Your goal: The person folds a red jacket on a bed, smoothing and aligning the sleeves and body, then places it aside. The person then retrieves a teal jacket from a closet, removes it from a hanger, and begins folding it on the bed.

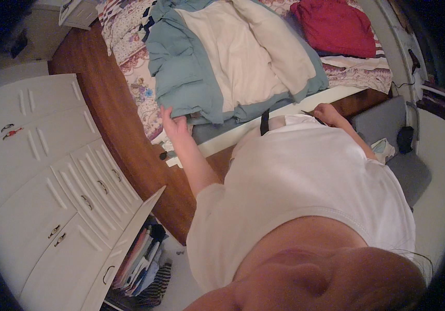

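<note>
A teal padded jacket (pixel 185 83) lies spread on the bed, its cream lining (pixel 230 54) facing up. At the jacket's lower left corner is my left hand (pixel 174 126), with the hem between thumb and fingers. My right hand (pixel 326 113) is by my waist, near the bed's front edge, fingers curled. A thin dark item (pixel 306 112) sticks out beside those fingers; whether they hold it cannot be told. From the front of my white shirt (pixel 304 163) a black strap (pixel 265 122) points toward the jacket.
A folded red garment (pixel 335 29) lies on the bed's floral cover (pixel 140 85). A white bed rail (pixel 222 140) runs before me. White cabinets (pixel 32 155) stand left; one door (pixel 129 229) is open on hanging clothes (pixel 140 264). A grey chair (pixel 405 167) stands right.
</note>
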Tool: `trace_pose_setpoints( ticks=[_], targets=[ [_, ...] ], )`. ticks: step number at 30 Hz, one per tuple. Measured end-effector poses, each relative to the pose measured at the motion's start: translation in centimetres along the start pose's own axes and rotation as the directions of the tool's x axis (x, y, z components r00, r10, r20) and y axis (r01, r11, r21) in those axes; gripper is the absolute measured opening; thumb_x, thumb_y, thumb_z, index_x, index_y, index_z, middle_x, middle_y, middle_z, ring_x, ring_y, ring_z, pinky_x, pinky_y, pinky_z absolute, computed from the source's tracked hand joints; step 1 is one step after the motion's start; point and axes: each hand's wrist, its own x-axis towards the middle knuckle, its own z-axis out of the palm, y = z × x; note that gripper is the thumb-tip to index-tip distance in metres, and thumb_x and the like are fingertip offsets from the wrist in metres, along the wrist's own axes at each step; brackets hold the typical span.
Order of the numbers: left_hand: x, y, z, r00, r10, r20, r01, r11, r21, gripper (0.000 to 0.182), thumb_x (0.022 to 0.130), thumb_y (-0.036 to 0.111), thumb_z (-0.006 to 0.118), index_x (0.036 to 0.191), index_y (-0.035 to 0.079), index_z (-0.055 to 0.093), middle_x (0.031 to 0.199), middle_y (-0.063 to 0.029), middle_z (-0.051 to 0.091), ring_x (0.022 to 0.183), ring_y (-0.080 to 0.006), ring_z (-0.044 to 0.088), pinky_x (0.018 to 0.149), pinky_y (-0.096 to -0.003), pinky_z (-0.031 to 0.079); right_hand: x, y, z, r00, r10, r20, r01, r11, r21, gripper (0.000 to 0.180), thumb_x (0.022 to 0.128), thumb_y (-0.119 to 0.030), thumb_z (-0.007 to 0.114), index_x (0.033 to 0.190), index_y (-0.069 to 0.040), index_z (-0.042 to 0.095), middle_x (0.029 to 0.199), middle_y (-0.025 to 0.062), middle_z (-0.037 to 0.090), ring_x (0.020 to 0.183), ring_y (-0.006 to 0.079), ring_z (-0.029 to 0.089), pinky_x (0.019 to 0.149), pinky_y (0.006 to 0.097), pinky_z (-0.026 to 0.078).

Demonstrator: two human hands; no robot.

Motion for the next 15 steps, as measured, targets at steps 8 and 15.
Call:
trace_pose_setpoints(
  ticks=[8,15],
  targets=[
    [-6.8,0.1,-10.4,0.941,0.335,0.037,-0.315,0.833,0.455,0.042,0.08,0.013,0.06,0.118,0.0,0.048,0.118,-0.0138,0.054,0.105,-0.0296,0.053,0.09,-0.0429,0.044,1.6,0.3,2.4,0.997,-0.081,-0.01,0.082,0.994,0.071,0.023,0.077,-0.019,0.059,0.087,0.001,0.065,0.082,0.0215,0.064,0.076,0.0313,0.063,0.07,0.0381,0.049],
    [-2.4,-7.3,-17.6,0.961,-0.058,-0.271,0.115,0.973,0.202,0.054,0.079,0.0,0.06,0.128,0.001,0.038,0.101,-0.0144,0.057,0.088,-0.0257,0.058,0.079,-0.0346,0.047,2.0,-0.5,2.5,0.994,-0.094,0.05,0.091,0.995,0.048,0.022,0.078,-0.016,0.06,0.088,0.002,0.064,0.082,0.0213,0.064,0.075,0.0295,0.063,0.068,0.0374,0.049]
  ],
)
